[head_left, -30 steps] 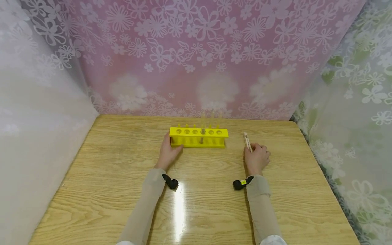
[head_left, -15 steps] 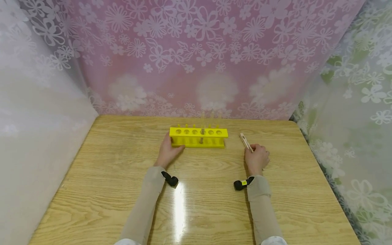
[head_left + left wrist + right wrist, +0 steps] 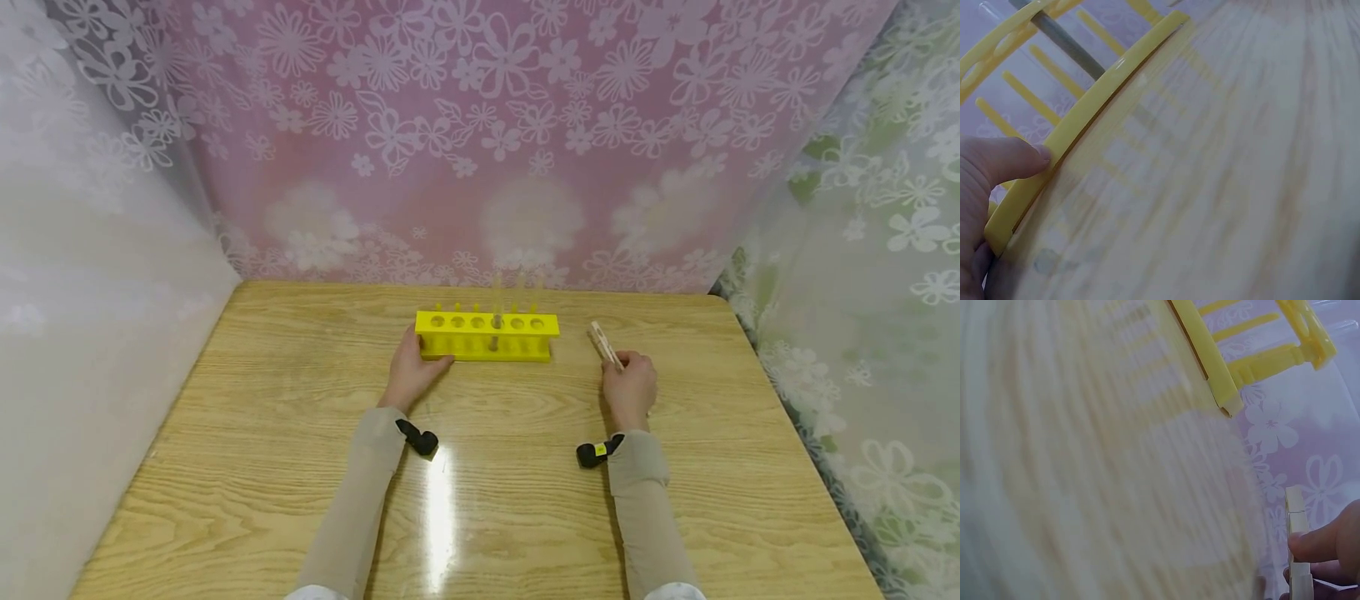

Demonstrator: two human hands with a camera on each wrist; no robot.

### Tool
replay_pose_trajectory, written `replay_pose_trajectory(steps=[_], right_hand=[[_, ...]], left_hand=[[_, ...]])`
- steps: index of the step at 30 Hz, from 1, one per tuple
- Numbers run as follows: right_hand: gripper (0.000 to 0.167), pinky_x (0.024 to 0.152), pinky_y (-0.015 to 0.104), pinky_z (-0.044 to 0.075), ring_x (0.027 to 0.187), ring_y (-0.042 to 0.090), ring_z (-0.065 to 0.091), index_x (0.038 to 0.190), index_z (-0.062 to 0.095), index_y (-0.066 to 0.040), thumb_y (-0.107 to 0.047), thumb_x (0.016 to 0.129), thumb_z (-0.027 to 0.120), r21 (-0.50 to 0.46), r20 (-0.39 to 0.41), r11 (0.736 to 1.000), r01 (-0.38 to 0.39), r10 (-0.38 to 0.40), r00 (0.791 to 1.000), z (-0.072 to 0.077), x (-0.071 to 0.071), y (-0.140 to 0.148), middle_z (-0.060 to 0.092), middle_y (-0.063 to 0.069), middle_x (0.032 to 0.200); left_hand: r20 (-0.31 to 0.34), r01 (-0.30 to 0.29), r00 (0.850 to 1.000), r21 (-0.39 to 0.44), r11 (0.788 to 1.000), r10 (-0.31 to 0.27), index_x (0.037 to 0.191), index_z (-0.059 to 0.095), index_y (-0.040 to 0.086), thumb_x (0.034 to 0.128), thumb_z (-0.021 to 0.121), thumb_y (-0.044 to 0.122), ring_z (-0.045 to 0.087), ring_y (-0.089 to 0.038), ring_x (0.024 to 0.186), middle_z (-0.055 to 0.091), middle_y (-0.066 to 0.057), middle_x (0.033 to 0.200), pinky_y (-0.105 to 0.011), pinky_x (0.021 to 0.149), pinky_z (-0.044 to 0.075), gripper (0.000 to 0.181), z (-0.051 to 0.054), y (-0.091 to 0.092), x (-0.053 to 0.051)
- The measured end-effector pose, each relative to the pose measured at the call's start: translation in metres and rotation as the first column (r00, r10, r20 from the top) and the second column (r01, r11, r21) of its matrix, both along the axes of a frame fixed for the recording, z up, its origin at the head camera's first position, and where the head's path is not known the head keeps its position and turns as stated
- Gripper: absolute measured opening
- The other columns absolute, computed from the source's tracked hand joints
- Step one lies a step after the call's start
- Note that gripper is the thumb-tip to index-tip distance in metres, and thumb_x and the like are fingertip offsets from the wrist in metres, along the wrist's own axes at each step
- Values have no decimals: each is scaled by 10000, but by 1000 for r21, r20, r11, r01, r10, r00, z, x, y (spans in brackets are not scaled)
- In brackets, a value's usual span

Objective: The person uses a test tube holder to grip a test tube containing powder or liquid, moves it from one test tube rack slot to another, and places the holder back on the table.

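Observation:
A yellow test tube rack [image 3: 486,325] stands near the back of the table. My left hand [image 3: 409,371] grips its left end; in the left wrist view the thumb [image 3: 1016,159] presses on the base's front edge, the other fingers mostly hidden. A clear test tube [image 3: 496,302] with a dark lower part stands upright in a hole right of the rack's middle. Behind it, faint clear tubes [image 3: 538,290] rise by the back pegs. To the right of the rack, my right hand [image 3: 630,387] pinches a wooden test tube holder [image 3: 604,342], whose far end points forward and left.
The wood-grain table [image 3: 510,500] has a bright light reflection between the arms. A pink flowered curtain [image 3: 465,150] hangs behind the table's back edge. Pale curtains [image 3: 877,333] close off both sides. Each wrist carries a small black camera [image 3: 592,454].
The wooden holder's far end has swung left, then slightly back to the right, in my right hand. The left hand and the rack have hardly moved.

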State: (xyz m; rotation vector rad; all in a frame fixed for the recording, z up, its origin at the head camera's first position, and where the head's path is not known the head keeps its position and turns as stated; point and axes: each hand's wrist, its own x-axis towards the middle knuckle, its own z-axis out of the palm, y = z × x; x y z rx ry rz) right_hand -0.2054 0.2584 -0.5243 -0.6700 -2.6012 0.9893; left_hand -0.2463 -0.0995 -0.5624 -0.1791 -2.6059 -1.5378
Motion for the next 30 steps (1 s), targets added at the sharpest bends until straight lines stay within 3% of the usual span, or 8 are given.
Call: replay_pose_trajectory(steps=[5, 20, 30], right_hand=[[307, 811, 570, 445, 1004, 431, 563, 1185, 645, 36, -170, 960, 607, -18, 5, 999, -29, 29, 1000, 5, 1, -1, 586, 242, 1101], [319, 802, 593, 443, 1017, 466, 533, 1206, 583, 88, -149, 997, 538, 53, -4, 993, -106, 106, 994, 21, 8, 1, 556, 288, 1126], [312, 706, 546, 453, 881, 411, 591, 1210, 573, 44, -204, 1024, 541, 83, -23, 986, -147, 149, 989, 48, 15, -4, 625, 243, 1052]], left_hand=[[-4, 0, 1000, 0, 1000, 0, 1462, 377, 60, 814, 826, 238, 525, -303, 1200, 517, -145, 1352, -479, 1033, 422, 808, 1, -1, 1], [16, 5, 1000, 3, 1000, -5, 1466, 373, 72, 817, 826, 231, 538, -293, 1178, 524, -133, 1342, -464, 1019, 435, 807, 4, -1, 2], [14, 13, 1000, 2, 1000, -14, 1468, 372, 76, 821, 821, 235, 536, -287, 1185, 525, -129, 1343, -460, 1025, 433, 804, 3, -1, 1]])
